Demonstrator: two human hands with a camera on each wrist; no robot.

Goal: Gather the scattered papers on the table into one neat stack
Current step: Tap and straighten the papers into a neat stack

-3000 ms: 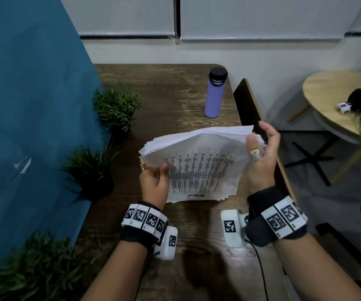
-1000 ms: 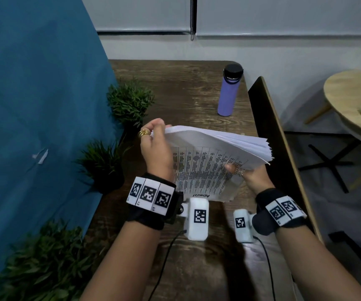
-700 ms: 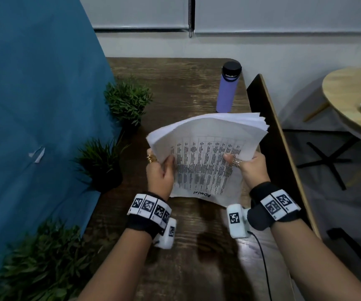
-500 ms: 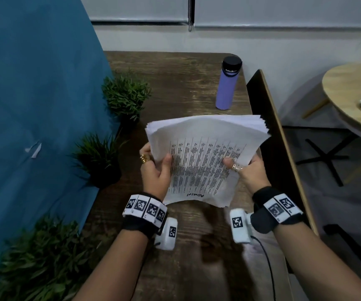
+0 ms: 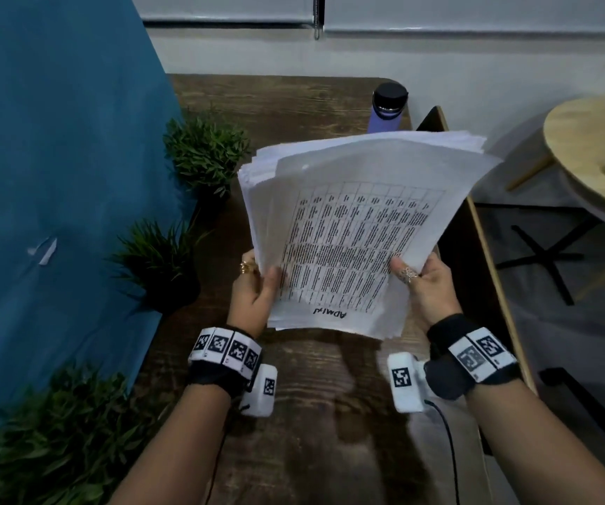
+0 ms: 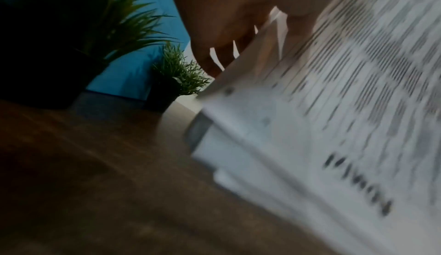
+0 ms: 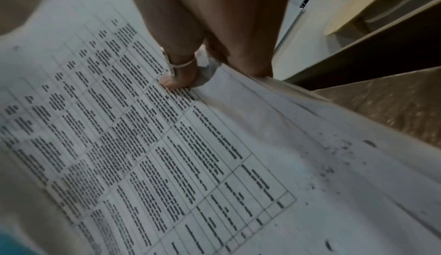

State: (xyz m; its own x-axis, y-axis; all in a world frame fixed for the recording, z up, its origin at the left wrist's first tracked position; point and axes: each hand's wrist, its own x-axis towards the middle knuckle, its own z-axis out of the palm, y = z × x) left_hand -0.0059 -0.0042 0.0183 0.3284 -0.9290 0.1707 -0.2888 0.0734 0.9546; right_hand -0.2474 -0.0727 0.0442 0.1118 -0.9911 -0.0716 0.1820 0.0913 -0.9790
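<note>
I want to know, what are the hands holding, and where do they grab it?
Both hold the stack of printed papers above the table. The left hand pinches its lower left edge, the right hand its lower right edge, thumbs on top.

Dark wooden table (image 5: 293, 103); blue partition (image 5: 57, 140) at nine o'clock, white wall (image 5: 476, 60) at twelve, round table (image 5: 592, 147) at two.

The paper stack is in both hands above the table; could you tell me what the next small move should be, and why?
Probably tap the paper stack on its near edge against the table. The left hand and right hand grip its lower corners with it lifted and tilted, and sheet edges still fan out unevenly at the top left, so the stack is not yet neat.
</note>
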